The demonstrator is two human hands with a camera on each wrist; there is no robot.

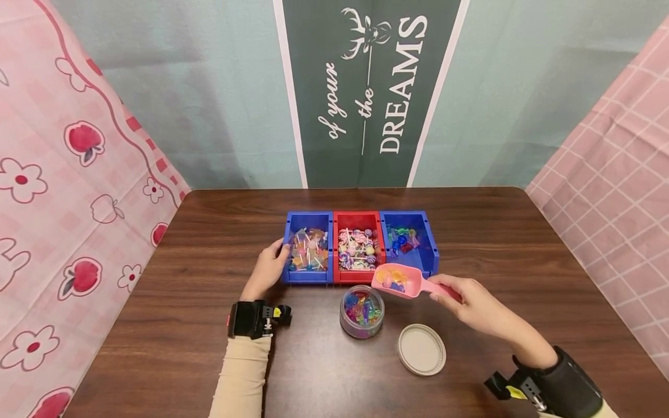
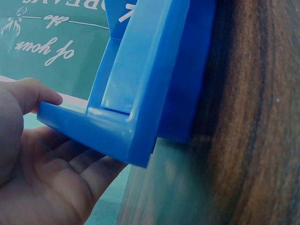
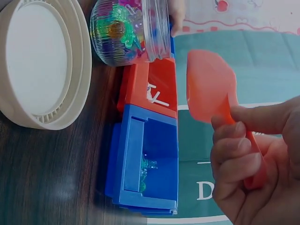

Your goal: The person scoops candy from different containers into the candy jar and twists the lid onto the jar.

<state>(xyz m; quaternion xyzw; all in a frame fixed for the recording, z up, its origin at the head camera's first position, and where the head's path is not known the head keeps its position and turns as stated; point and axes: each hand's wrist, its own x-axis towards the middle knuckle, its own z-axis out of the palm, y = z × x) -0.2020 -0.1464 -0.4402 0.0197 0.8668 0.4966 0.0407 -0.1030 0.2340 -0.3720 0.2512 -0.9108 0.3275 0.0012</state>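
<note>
Pinching leftmost blue bin (image 1: 308, 278) near far edge of tabletop (image 1: 209, 249) with left grip (image 1: 268, 268); clasping pink scoop (image 1: 414, 283) of coloured pieces (image 1: 394, 278) in right grip (image 1: 473, 301), nearer right edge than left.

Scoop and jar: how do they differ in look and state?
The scoop is pink; the jar is clear. The scoop is held above the table; the jar stands on it. The scoop carries a few pieces; the jar holds many more. Both contain small pieces in several colours.

The dark-green panel (image 1: 350, 87), apparently cloth, reads "of your the DREAMS".
</note>
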